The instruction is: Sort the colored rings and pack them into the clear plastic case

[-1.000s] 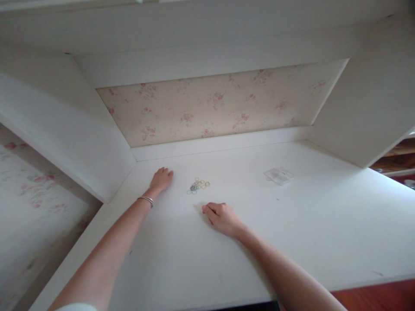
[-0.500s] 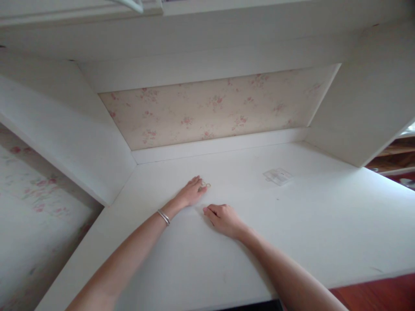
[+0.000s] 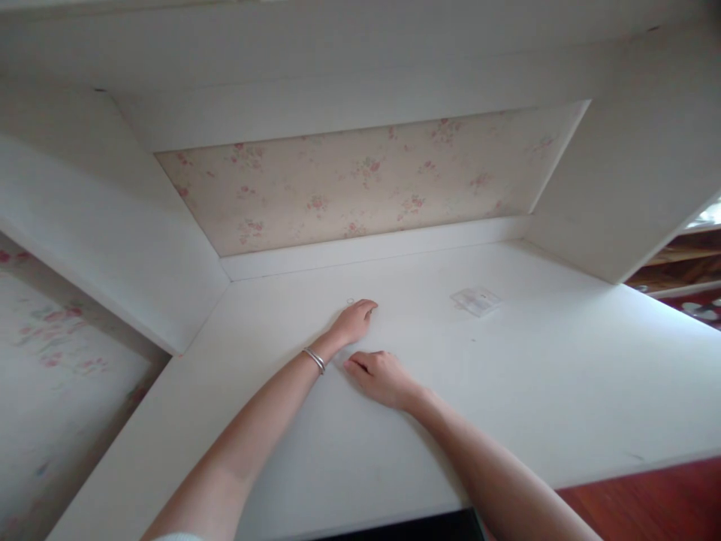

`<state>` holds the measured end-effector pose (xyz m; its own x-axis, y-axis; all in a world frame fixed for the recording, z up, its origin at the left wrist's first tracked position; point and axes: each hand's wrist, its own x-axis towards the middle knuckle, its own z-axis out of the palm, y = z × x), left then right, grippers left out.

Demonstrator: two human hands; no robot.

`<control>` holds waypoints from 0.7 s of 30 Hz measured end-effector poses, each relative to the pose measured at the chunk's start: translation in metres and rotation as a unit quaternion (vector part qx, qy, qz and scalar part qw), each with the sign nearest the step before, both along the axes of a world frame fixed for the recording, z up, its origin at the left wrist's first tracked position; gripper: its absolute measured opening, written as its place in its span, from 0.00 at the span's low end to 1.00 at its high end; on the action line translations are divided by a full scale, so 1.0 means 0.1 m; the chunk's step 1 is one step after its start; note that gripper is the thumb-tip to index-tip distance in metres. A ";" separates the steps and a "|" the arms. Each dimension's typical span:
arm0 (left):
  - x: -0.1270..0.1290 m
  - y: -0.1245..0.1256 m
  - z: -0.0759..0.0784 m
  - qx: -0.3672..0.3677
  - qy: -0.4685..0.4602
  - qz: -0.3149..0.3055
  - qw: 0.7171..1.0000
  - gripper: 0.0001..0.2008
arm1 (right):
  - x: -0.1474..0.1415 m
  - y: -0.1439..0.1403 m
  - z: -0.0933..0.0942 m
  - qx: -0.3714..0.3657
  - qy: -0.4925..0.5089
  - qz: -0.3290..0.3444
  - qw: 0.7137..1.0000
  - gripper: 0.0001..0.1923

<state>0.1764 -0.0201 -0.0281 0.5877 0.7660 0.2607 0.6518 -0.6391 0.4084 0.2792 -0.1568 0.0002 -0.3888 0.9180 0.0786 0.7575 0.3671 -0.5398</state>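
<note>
The left hand (image 3: 354,323) lies flat on the white desk (image 3: 535,391), palm down, fingers close together. It covers a spot on the desk, and one tiny ring (image 3: 350,301) peeks out just past its fingertips. I think more little rings may be under the palm, but I cannot see them, and I cannot tell if the hand is gripping any. So the gathering looks just begun: the rings look covered, not picked up.

The right hand (image 3: 380,373) rests just beside the left one, nearer the body. Its fingers are curled in loosely, knuckles up, and it holds nothing that I can see. The two hands are near but not touching.

The left arm reaches far out, with a silver bangle (image 3: 315,361) on the wrist. A small clear plastic box (image 3: 476,300) sits well apart, off to the right of both hands. It looks untouched.
</note>
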 end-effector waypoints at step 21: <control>-0.65 0.02 0.44 -0.060 0.128 -0.073 0.987 0.30 | 0.04 -0.01 0.00 -0.001 0.008 0.009 1.000 0.23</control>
<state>0.1116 -0.0177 0.0156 0.7292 0.6843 0.0020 0.6477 -0.6911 0.3207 0.2836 -0.1581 0.0000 -0.4044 0.9107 0.0835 0.7416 0.3800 -0.5528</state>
